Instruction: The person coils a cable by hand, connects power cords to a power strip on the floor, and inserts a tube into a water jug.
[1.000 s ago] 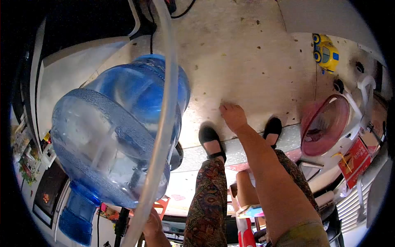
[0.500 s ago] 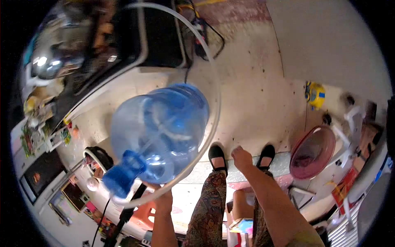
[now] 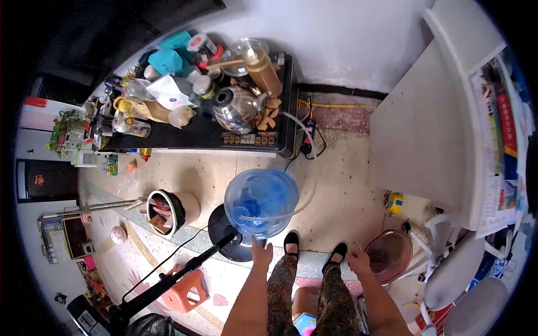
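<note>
A large blue water jug stands in front of the low black counter, its capped neck facing up toward me. A clear hose curves from beside the kettle down to the jug's neck. My left hand is at the jug's near edge, thumb and fingers apart; whether it touches the jug I cannot tell. Close to the pink basin, my right hand hangs with curled fingers, and nothing shows in it.
A white bin with a black liner is left of the jug. A black pole stand leans past a red stool. Bottles and bags crowd the counter. A yellow toy lies near white chairs.
The jug has gone from tilted and close to me to more upright and farther down. My left hand has moved right along it. My view has swung up to show the counter.
</note>
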